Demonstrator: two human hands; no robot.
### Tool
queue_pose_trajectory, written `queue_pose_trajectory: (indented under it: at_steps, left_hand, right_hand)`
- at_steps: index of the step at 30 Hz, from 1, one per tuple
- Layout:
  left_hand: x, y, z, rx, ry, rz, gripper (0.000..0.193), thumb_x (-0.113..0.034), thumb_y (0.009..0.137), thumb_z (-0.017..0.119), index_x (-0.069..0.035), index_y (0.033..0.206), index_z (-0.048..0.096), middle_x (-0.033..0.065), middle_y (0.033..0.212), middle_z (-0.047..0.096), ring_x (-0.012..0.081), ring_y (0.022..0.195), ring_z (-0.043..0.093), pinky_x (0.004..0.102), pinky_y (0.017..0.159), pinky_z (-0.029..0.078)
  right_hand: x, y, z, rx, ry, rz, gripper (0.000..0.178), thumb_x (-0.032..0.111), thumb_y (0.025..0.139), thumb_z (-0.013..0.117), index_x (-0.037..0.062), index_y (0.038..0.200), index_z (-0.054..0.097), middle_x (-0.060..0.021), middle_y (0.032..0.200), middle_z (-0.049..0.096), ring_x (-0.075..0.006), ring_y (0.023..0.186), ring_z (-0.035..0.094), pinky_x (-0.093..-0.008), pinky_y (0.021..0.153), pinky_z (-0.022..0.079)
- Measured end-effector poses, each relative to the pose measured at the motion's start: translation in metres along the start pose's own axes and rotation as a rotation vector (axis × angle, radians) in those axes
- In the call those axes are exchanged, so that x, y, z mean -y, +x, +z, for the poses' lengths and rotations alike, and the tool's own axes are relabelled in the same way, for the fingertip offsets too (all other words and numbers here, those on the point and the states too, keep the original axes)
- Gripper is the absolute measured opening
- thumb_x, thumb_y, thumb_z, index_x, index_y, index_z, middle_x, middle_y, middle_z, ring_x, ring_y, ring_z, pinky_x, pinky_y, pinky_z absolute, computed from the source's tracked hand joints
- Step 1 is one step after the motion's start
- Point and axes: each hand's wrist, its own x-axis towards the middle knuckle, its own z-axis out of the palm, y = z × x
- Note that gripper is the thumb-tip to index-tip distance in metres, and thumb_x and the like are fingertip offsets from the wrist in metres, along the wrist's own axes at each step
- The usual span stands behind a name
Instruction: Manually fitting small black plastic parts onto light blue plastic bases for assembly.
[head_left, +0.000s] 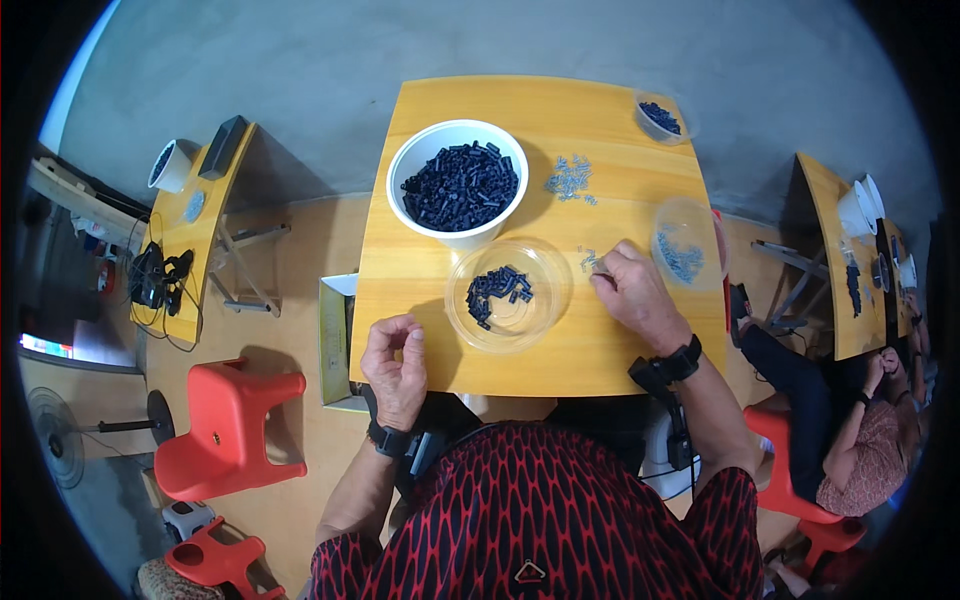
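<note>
My left hand (396, 366) hovers at the table's near left edge, fingers curled and closed; whatever they may hold is too small to make out. My right hand (640, 296) is over the table's right half, its thumb and fingers pressed together beside a few small shiny pieces (588, 260). What lies in that pinch is hidden. Between my hands stands a clear round plastic bowl (546, 325) with a small heap of short black tube-like pieces (497, 292). Right beside my right hand is another clear tub (685, 215) holding small shiny pieces.
Behind the bowl stands a white bucket (400, 162) full of black pieces. A loose pile of shiny pieces (570, 178) lies to its right. A clear tub of black pieces (660, 118) is at the far right corner. A red chair (225, 425) stands left; another person (870, 450) sits right.
</note>
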Motion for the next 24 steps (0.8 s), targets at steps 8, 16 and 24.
queue_pose_trajectory:
  at_steps: [8,16,24]
  left_hand:
    - [-0.065,0.039,0.039,0.279,0.447,0.472,0.013,0.005,0.076,0.071,-0.004,0.085,0.068,0.0098,0.080,0.065,0.0273,0.073,0.061,0.0358,0.070,0.048]
    - [-0.064,0.058,0.082,0.622,0.935,0.582,0.012,-0.017,0.073,0.075,-0.009,0.076,0.067,0.0085,0.079,0.064,0.0314,0.079,0.061,0.0438,0.072,0.046]
    - [-0.081,0.067,0.081,0.728,1.146,0.589,0.010,-0.017,0.073,0.074,-0.011,0.078,0.068,0.0062,0.076,0.064,0.0286,0.081,0.062,0.0425,0.074,0.041]
  right_hand:
    - [0.000,-0.002,0.002,0.031,-0.043,-0.039,0.008,0.003,0.084,0.064,-0.0029,0.087,0.060,-0.0191,0.085,0.058,-0.0397,0.084,0.059,-0.0464,0.072,0.049]
    - [0.030,-0.037,-0.008,0.021,0.267,0.141,0.012,0.004,0.088,0.066,-0.0031,0.087,0.056,-0.0193,0.083,0.063,-0.0352,0.076,0.063,-0.0399,0.067,0.051]
    - [0.005,-0.042,0.005,-0.007,0.514,0.222,0.008,0.000,0.090,0.064,-0.0025,0.089,0.056,-0.0130,0.085,0.067,-0.0156,0.076,0.065,-0.0307,0.067,0.053]
